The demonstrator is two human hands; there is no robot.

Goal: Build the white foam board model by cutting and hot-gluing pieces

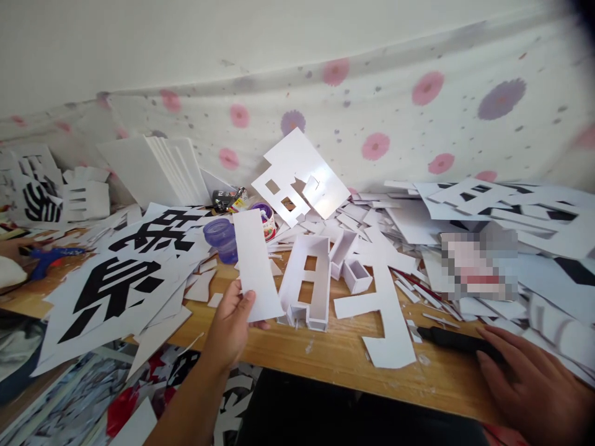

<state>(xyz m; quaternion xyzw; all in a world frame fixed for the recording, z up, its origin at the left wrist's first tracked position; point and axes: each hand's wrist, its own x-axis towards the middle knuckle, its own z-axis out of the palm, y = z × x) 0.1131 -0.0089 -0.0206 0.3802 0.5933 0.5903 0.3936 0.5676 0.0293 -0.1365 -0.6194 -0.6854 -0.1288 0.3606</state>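
My left hand (pixel 230 325) pinches the lower end of a long white foam-board strip (pixel 256 263), holding it up over the wooden table (pixel 325 356). Just right of the strip stands a white 3D foam character (pixel 310 279) with cut-out windows, and beside it lies a flat white cut-out shape (pixel 385 310). My right hand (pixel 534 378) rests on the table's right front edge, fingers closed over the handle of a black tool (pixel 453 339).
Printed sheets with big black characters (pixel 116 279) cover the left. A purple cup (pixel 222 238), glue tubes (pixel 230 198) and a small tub (pixel 267 220) stand mid-table. White offcuts pile at the back and right (pixel 488 210). A blue glue gun (pixel 53 255) lies far left. A floral cloth (pixel 395 118) hangs behind.
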